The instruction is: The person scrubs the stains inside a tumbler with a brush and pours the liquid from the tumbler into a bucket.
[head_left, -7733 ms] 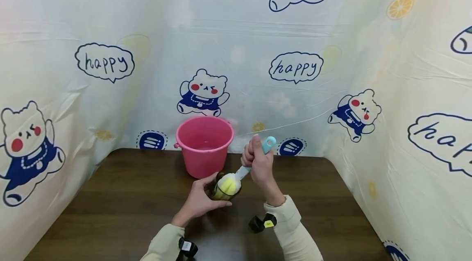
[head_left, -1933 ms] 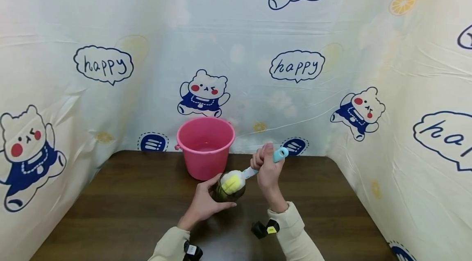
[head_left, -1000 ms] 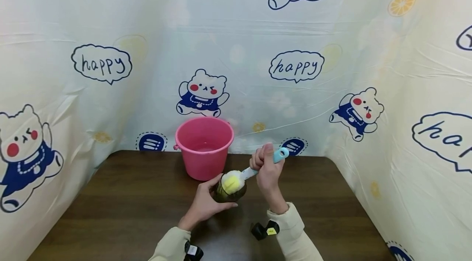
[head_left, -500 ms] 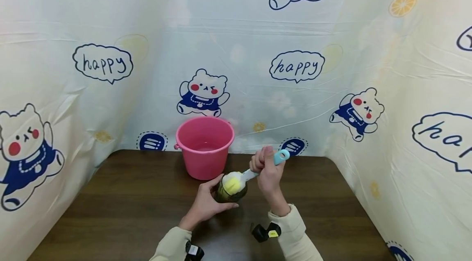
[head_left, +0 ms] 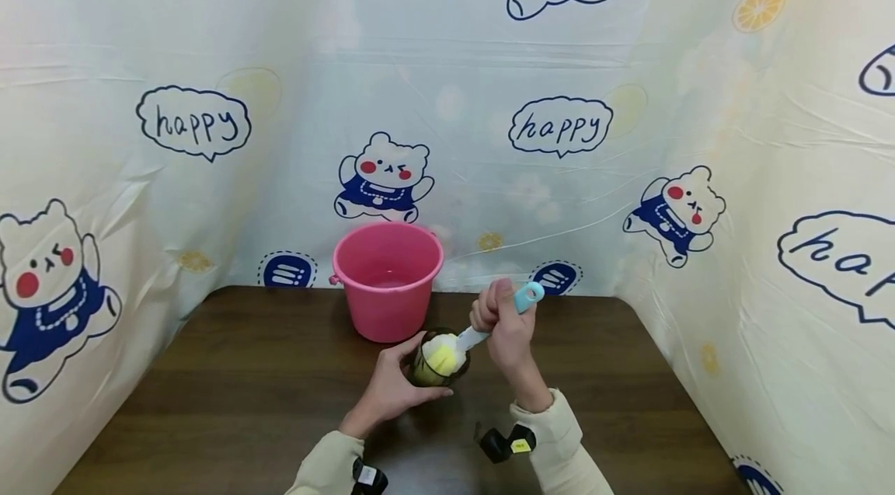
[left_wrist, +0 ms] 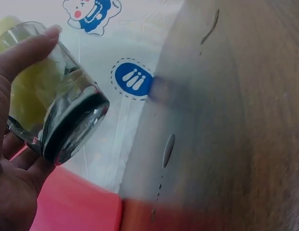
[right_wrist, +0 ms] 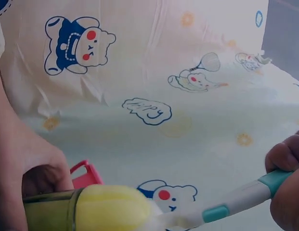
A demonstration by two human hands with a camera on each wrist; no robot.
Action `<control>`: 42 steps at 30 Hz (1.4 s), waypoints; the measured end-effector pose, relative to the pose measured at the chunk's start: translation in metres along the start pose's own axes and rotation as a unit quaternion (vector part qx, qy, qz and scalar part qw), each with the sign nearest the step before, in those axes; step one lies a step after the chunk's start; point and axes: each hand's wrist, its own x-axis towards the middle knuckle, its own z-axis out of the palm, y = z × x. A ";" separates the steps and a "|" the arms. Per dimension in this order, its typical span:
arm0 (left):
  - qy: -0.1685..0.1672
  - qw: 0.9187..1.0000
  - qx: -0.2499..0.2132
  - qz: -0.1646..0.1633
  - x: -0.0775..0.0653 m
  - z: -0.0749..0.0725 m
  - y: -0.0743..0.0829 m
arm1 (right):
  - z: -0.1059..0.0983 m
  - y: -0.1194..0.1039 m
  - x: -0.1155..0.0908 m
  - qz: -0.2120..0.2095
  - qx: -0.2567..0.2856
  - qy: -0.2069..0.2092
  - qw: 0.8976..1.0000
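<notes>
My left hand (head_left: pixel 393 386) holds a clear drinking glass (left_wrist: pixel 74 113) tilted above the table, fingers and thumb around its side. My right hand (head_left: pixel 510 336) grips the pale blue and white handle (right_wrist: pixel 236 209) of a cup brush, its ring-ended tip (head_left: pixel 534 291) sticking out past the fist. At the glass's mouth, the brush's yellow and white sponge head (head_left: pixel 443 356) is partly inside and partly out. Through the glass wall, yellow sponge shows in the left wrist view. The right wrist view has the sponge (right_wrist: pixel 113 209) bulging from the rim.
A pink bucket (head_left: pixel 388 308) stands upright at the back of the dark wooden table (head_left: pixel 280 386), just behind the glass. Printed curtain (head_left: pixel 461 67) hangs behind and along both sides. Black wrist cameras (head_left: pixel 495 445) are strapped over both sleeves.
Over several seconds both hands, glass and brush have shifted slightly right. In the last half second the sponge and glass mouth have tipped slightly toward the head camera. The bucket stays put.
</notes>
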 end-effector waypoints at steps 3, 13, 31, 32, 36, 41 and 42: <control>0.009 1.000 -0.001 -0.008 0.000 -0.001 0.000 | -0.002 0.000 0.002 -0.024 -0.011 0.027 0.999; 0.013 1.000 0.005 0.011 0.003 -0.006 0.001 | -0.003 -0.001 -0.003 -0.006 -0.027 -0.014 1.000; 0.003 1.000 -0.010 0.018 -0.001 -0.003 -0.001 | 0.005 -0.001 0.001 -0.001 -0.018 -0.030 0.999; 0.002 1.000 -0.015 0.014 -0.001 -0.003 0.000 | 0.005 -0.001 0.001 -0.010 -0.018 -0.020 1.000; 0.009 1.000 -0.018 0.006 -0.001 -0.005 0.002 | 0.005 -0.002 0.003 -0.035 -0.050 0.022 0.998; 0.025 0.999 0.004 0.021 0.002 -0.008 0.003 | 0.004 -0.005 0.003 -0.014 -0.059 0.005 0.998; 0.026 0.999 0.006 0.023 0.003 -0.008 0.003 | 0.005 -0.005 0.003 -0.007 -0.053 -0.004 0.999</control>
